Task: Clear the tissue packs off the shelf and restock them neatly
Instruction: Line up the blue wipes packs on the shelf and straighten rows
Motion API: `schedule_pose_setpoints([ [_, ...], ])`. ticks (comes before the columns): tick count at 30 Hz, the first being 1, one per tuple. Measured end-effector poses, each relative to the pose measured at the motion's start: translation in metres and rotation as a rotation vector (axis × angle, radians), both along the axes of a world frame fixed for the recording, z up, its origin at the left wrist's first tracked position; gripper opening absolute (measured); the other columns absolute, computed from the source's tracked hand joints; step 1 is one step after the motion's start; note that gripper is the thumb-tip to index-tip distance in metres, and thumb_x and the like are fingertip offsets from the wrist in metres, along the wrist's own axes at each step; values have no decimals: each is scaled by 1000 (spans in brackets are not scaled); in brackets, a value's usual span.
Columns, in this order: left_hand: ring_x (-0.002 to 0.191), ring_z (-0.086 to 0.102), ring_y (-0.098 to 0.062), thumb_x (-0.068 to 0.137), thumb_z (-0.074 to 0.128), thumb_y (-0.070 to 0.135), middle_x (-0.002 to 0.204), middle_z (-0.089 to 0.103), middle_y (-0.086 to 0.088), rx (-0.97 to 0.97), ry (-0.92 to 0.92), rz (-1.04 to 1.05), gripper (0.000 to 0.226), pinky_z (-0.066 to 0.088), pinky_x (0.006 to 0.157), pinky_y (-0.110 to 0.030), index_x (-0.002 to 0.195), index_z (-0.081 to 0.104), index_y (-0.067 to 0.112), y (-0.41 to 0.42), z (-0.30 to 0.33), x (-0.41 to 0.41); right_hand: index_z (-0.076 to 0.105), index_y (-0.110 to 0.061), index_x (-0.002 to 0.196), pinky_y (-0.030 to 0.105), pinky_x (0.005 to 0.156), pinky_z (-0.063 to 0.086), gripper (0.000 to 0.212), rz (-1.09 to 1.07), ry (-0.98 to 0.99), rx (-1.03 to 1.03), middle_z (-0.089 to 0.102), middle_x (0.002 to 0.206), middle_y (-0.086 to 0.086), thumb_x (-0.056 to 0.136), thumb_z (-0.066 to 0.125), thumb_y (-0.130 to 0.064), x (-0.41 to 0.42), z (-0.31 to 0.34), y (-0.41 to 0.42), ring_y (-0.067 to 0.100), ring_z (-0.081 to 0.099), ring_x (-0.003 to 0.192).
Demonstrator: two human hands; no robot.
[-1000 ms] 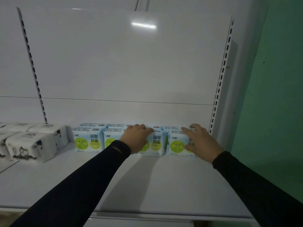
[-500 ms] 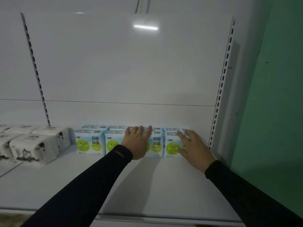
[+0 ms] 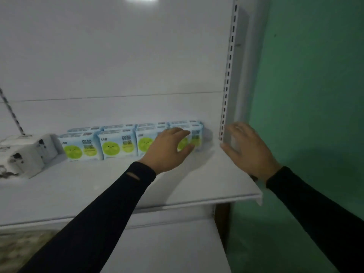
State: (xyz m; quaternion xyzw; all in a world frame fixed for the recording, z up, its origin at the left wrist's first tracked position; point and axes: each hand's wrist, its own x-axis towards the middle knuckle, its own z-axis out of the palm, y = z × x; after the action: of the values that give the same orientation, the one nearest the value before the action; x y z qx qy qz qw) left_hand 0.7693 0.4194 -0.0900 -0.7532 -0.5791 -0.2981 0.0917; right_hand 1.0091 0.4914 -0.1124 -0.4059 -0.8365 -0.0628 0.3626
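At the back of the white shelf, a row of blue tissue packs with green round faces stands flush against the rear panel, running from about nine o'clock towards three o'clock and stopping near the slotted upright. The packs appear two deep, labels facing outward, presumably so that the faces read as one straight front. The left hand lies against the rightmost pack, at twelve o'clock from the viewer; its fingers are spread and only lightly bent, the thumb low against the pack's front, so it presses or cups the pack; a firm grip cannot be confirmed through the motion blur. This placement suggests squaring the end of the row or starting to draw that pack out; which of the two cannot be told. The right hand hovers at two o'clock, beside the upright and apart from the packs, fingers relaxed and holding nothing, plausibly ready to receive or steady the end pack. At nine o'clock, white wrapped packs of another kind sit just beside the blue row. A lower shelf shows beneath, and a green wall bounds the right side.
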Motion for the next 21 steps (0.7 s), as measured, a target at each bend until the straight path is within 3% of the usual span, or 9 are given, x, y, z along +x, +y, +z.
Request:
schedule_pose_setpoints([
  [9, 110, 56, -25, 91, 50, 46, 118, 64, -11, 8, -86, -612, 50, 36, 99, -25, 120, 63, 8, -55, -69, 142, 47, -12, 138, 38, 108, 36, 58, -556, 37, -86, 44, 139, 14, 93, 46, -49, 136, -65, -208, 28, 41, 129],
  [12, 112, 56, -29, 91, 44, 52, 119, 63, -12, -133, -31, -777, 55, 42, 100, -37, 121, 62, 9, -89, -115, 194, 40, -17, 143, 32, 110, 28, 56, -794, -17, -203, 39, 144, 10, 95, 47, -48, 176, -93, -309, 24, 34, 134],
  [16, 119, 52, -27, 90, 36, 59, 126, 59, -11, -319, 84, -998, 64, 40, 103, -39, 128, 57, 11, -163, -170, 260, 45, -12, 138, 39, 105, 40, 55, -1047, 12, -295, 46, 137, 14, 96, 44, -47, 218, -133, -447, 28, 44, 127],
  [21, 123, 48, -27, 90, 32, 62, 131, 55, -9, -469, 290, -1196, 66, 38, 104, -41, 132, 53, 15, -268, -237, 332, 54, -4, 127, 30, 97, 38, 50, -1277, 137, -395, 55, 122, 20, 93, 49, -41, 252, -196, -588, 33, 53, 112],
])
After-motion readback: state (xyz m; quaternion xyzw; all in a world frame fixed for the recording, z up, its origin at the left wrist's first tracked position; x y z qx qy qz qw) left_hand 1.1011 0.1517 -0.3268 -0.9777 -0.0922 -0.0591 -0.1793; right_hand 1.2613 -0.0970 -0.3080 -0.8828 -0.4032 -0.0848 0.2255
